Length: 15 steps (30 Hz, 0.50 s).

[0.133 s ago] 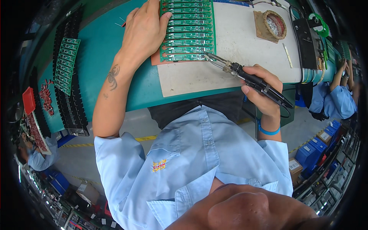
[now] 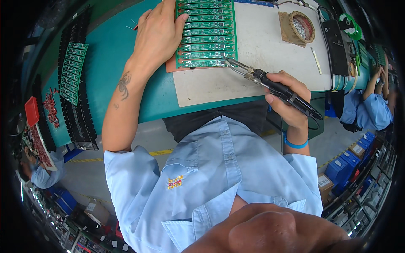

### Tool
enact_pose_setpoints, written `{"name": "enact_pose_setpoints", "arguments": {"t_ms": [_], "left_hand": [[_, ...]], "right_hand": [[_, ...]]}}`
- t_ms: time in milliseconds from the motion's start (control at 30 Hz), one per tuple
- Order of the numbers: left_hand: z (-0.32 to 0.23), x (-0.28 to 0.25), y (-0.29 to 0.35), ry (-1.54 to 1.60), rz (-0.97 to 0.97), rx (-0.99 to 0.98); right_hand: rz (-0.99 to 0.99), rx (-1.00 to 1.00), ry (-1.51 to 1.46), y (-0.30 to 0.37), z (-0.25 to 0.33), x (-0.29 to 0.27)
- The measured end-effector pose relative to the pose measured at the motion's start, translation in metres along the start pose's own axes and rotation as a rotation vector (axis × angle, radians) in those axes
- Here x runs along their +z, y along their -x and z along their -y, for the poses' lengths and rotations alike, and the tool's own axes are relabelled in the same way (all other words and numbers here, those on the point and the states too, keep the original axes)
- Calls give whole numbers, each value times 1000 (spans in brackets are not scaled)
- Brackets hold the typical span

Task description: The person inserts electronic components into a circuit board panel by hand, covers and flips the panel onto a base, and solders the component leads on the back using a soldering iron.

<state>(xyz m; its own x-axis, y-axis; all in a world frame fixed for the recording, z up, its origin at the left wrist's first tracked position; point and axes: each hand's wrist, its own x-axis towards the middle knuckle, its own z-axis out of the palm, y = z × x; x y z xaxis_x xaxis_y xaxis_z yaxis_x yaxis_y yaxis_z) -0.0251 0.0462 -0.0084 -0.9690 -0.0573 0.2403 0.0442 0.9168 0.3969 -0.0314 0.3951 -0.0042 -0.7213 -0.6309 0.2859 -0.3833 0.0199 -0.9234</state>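
Note:
A panel of several narrow green circuit boards [image 2: 206, 45] lies on a brown backing sheet. My left hand [image 2: 158, 31] rests along the panel's left side, thumb stretched out onto its edge; some fingertips run out of the picture at the top. In my right hand [image 2: 291, 95] is a black soldering iron [image 2: 284, 89], gripped like a pen. Its metal tip, with a thin tube running alongside, meets the right end of the panel's nearest boards. Whether the tip touches a joint is too small to tell.
A round brown pot [image 2: 301, 28] with silvery bits stands at the back right, near a green reel [image 2: 351, 27]. Left are a black rack [image 2: 80, 118], another board panel [image 2: 74, 72] and red parts [image 2: 51, 107]. Co-workers in blue [image 2: 375, 110] sit at both sides.

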Motion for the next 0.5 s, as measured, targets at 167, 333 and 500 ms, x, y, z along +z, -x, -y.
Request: {"name": "enact_pose_setpoints", "arguments": {"t_ms": [167,333,500], "left_hand": [[-2,-2,0,1,6,-2],[-1,-3,0,-5,40,-25],[0,-1,0,3,6,-1]], "right_hand": [[-43,-4,-10,1,3,-3],[-54,3,16,-4,3,2],[-57,13,24,-5,0,4]]}}
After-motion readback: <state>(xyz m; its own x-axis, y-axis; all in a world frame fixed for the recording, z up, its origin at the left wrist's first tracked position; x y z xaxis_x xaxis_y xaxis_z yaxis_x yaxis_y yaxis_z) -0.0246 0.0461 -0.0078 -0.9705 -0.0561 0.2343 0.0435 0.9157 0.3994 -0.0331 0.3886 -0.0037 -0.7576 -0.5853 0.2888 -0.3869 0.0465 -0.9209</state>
